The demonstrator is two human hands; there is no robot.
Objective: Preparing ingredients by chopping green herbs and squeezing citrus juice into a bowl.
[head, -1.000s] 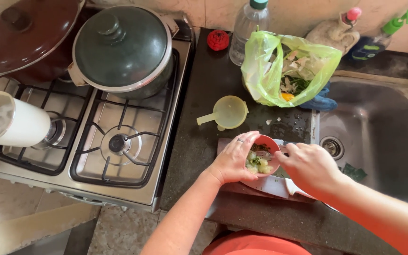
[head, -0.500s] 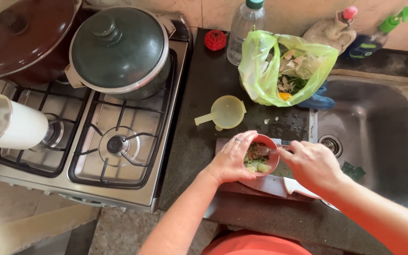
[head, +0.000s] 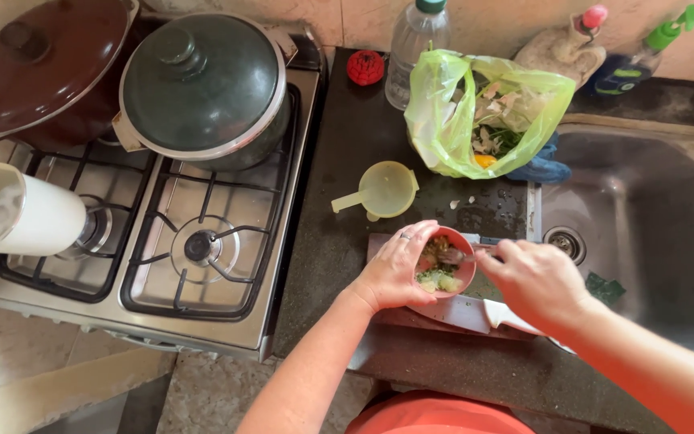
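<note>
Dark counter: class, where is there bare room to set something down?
Bare strip of counter between stove and yellow cup. Crowded near green bag, red bowl, knife and both hands.

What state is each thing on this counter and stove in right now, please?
Red bowl: held by the left hand, filled with chopped food.
Spoon: held by the right hand, tip in the bowl.
Green pot: lid on.
Brown pot: covered.
Front burner: unlit.
Green bag: open, holding scraps.
Plastic bottle: capped, upright.
Knife: lying flat.
</note>
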